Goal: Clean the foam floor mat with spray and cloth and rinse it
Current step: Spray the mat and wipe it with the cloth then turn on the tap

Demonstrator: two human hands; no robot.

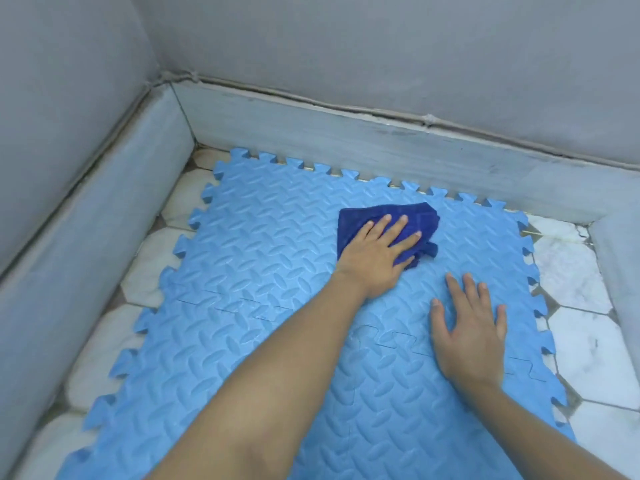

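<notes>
A corner of grey walls with a low pale skirting frames a floor of white octagonal tiles. On it lies the light-blue foam floor mat — interlocking pieces with toothed edges, seams showing across the middle; how many pieces cannot be told. Its far edge sits nearly against the skirting; strips of bare tile run along its left and right sides. One dark-blue cloth lies on the mat's far part. Two hands: the left hand presses flat on the cloth, fingers straight; the right hand rests spread and relaxed on the mat — grasping nothing.
</notes>
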